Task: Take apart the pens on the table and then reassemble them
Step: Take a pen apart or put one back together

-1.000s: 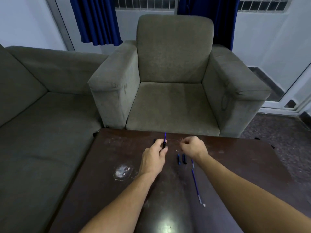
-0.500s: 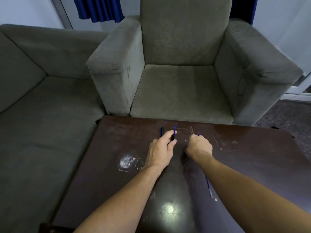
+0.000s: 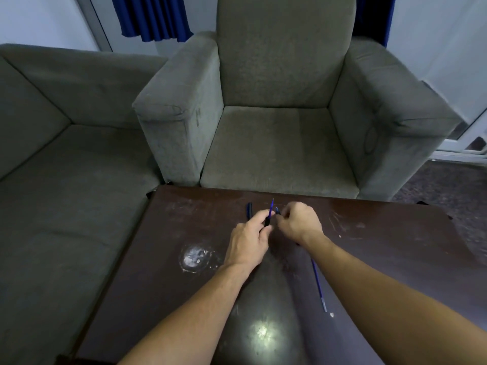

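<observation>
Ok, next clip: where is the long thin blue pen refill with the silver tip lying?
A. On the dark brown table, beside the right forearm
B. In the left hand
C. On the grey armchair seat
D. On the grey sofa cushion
A: the long thin blue pen refill lies flat on the dark brown table, just left of the right forearm, touched by neither hand.
</observation>
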